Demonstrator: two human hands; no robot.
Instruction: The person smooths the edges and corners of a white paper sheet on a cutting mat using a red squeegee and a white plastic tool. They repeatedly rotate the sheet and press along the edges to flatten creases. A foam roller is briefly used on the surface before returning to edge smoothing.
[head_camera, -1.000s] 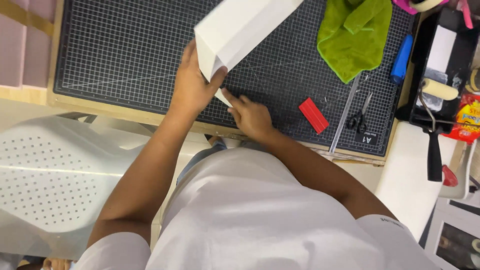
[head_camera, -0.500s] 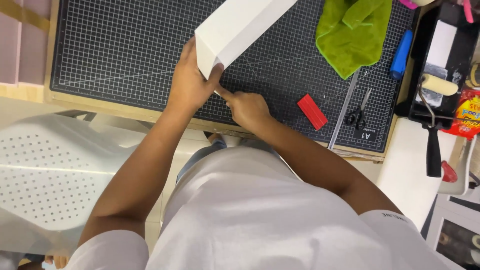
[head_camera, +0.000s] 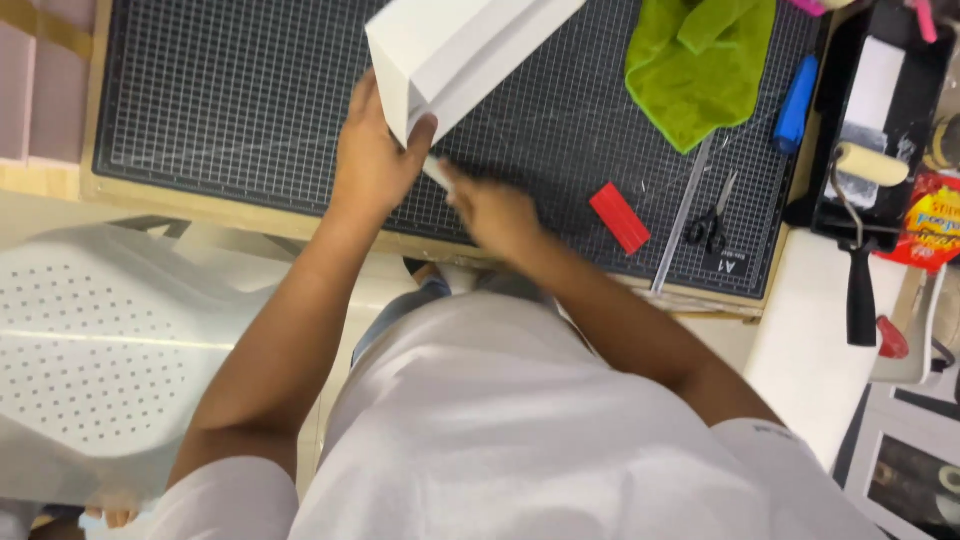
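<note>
Here, the black gridded cutting mat (head_camera: 230, 110) covers most of the tabletop, and the white folded sheet (head_camera: 470, 45) stands tilted over the mat's middle, its lower corner near the front edge; it looks light and fairly stiff, probably card or foam board, likely to crease or dent if pinched hard, so a hold along the folded edge near the corner seems safest; the left hand (head_camera: 372, 165) grasps that lower corner, thumb on the near face; the right hand (head_camera: 495, 212) is blurred just beside it, fingers closed around a small pale object (head_camera: 436, 172) that touches the sheet's corner, though I cannot tell what it is. A green cloth (head_camera: 700, 65) lies crumpled at the mat's far right corner; a black tray (head_camera: 930, 130) off the right edge holds 1 paint roller (head_camera: 868, 165) and a white patch that may be paint or glue; a metal ruler (head_camera: 682, 220) runs along the mat's right side; beside it lie small scissors (head_camera: 712, 228), a blue marker-like tool (head_camera: 795, 100) and a red block (head_camera: 620, 218).
</note>
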